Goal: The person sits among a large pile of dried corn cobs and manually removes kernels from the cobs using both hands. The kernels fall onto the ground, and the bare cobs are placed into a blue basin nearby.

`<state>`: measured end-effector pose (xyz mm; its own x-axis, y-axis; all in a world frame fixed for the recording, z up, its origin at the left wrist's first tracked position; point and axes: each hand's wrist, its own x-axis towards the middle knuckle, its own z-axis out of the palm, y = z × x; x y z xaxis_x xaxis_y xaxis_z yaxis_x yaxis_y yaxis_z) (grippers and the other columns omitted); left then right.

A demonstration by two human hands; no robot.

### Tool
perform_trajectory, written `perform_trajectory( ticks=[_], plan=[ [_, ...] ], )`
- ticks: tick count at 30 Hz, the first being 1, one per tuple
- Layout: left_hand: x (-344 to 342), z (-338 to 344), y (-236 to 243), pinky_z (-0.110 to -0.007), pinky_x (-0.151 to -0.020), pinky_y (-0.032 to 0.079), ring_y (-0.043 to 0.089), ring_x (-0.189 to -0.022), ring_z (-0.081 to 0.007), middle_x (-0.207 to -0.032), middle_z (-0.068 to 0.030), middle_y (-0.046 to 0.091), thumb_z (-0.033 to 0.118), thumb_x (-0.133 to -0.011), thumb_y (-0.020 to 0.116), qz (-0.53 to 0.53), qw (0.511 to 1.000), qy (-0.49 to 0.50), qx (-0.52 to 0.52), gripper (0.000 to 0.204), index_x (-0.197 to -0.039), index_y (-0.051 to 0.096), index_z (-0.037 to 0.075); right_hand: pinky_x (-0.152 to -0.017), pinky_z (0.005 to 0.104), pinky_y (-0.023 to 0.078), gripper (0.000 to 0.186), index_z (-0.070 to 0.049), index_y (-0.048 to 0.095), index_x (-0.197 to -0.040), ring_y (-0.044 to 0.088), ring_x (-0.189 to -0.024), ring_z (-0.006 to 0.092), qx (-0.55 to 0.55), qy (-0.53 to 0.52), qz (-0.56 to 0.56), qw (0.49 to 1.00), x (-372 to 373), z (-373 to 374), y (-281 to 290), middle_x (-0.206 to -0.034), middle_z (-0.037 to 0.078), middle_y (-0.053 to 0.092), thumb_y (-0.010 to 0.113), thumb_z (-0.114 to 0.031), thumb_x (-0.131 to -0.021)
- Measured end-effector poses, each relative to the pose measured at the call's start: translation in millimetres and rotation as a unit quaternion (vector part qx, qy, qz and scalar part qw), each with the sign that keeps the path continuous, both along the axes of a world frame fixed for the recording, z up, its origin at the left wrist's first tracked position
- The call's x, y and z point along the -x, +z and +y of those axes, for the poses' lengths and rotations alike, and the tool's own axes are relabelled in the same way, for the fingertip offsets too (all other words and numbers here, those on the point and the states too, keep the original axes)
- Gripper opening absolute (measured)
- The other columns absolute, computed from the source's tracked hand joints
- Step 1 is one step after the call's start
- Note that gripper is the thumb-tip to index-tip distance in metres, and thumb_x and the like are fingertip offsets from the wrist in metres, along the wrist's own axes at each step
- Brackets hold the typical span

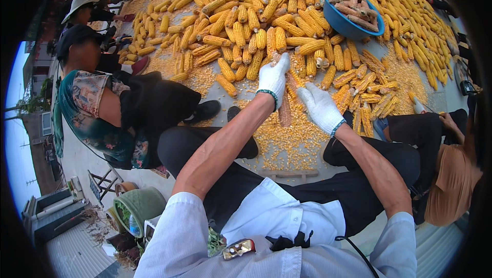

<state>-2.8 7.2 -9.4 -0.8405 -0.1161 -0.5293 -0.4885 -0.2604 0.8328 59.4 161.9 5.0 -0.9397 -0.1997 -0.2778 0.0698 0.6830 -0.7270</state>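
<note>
My left hand (272, 79), in a white knit glove, is closed round a pale, partly stripped cob (274, 57). My right hand (320, 104), also gloved, is beside a yellow corn cob (293, 84) between the two hands, its fingertips at that cob's lower part; whether they grip it is unclear. A long reddish-brown piece (284, 114), perhaps wood, lies below the hands, partly hidden by them. Loose yellow kernels (274, 142) are spread beneath, and a pile of unshelled yellow cobs (246, 26) rises just beyond.
A blue basin (353, 29) of bare cobs sits at the upper right. Co-workers sit close on my left (105, 103) and right (451, 175). More cobs (369, 93) lie right of my hands. Green plant pots (130, 209) and a folding stool (102, 180) stand at the lower left.
</note>
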Motion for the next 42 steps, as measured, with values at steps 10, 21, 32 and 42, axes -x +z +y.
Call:
perform_trajectory(
  ticks=[10, 21, 32, 42],
  plan=[
    [10, -4, 11, -0.031, -0.076, 0.048, 0.059, -0.083, -0.0117, -0.095, -0.0014, 0.064, 0.038, -0.100, 0.066, 0.069, 0.987, -0.039, -0.137, 0.034, -0.107, 0.063, 0.005, -0.045, 0.0218, 0.043, 0.053, -0.005, 0.054, -0.136, 0.054, -0.055, 0.0068, 0.365, -0.147, -0.282, 0.875, 10, 11, 11, -0.089, 0.007, 0.065, 0.046, -0.049, -0.106],
    [25, -16, 21, -0.040, -0.089, 0.057, 0.068, -0.096, -0.0199, -0.108, -0.0060, 0.069, 0.024, -0.103, 0.058, 0.049, 0.965, -0.145, -0.212, 0.024, -0.115, 0.063, 0.005, -0.037, 0.0205, 0.031, 0.043, -0.006, 0.053, -0.128, 0.043, -0.041, 0.0062, 0.427, -0.152, -0.245, 0.857, 20, 23, 16, -0.089, 0.011, 0.071, 0.050, -0.043, -0.106],
    [22, -9, 34, -0.035, -0.076, 0.050, 0.059, -0.087, -0.0154, -0.095, -0.0028, 0.064, 0.038, -0.101, 0.063, -0.017, 0.989, -0.116, -0.096, 0.032, -0.110, 0.067, 0.008, -0.083, 0.0516, 0.051, 0.066, 0.007, 0.051, -0.135, 0.067, -0.096, 0.0458, -0.027, -0.017, 0.111, 0.993, 22, 22, 2, -0.103, 0.032, 0.068, 0.060, -0.046, -0.097],
    [25, -5, 23, -0.041, -0.070, 0.055, 0.065, -0.082, -0.0227, -0.096, -0.0114, 0.068, 0.040, -0.100, 0.064, -0.043, 0.980, -0.042, -0.189, 0.040, -0.112, 0.061, 0.002, -0.087, 0.0496, 0.052, 0.065, 0.006, 0.053, -0.134, 0.066, -0.102, 0.0463, -0.095, 0.048, 0.038, 0.994, 21, 10, 34, -0.104, 0.033, 0.067, 0.060, -0.047, -0.097]
  ],
)
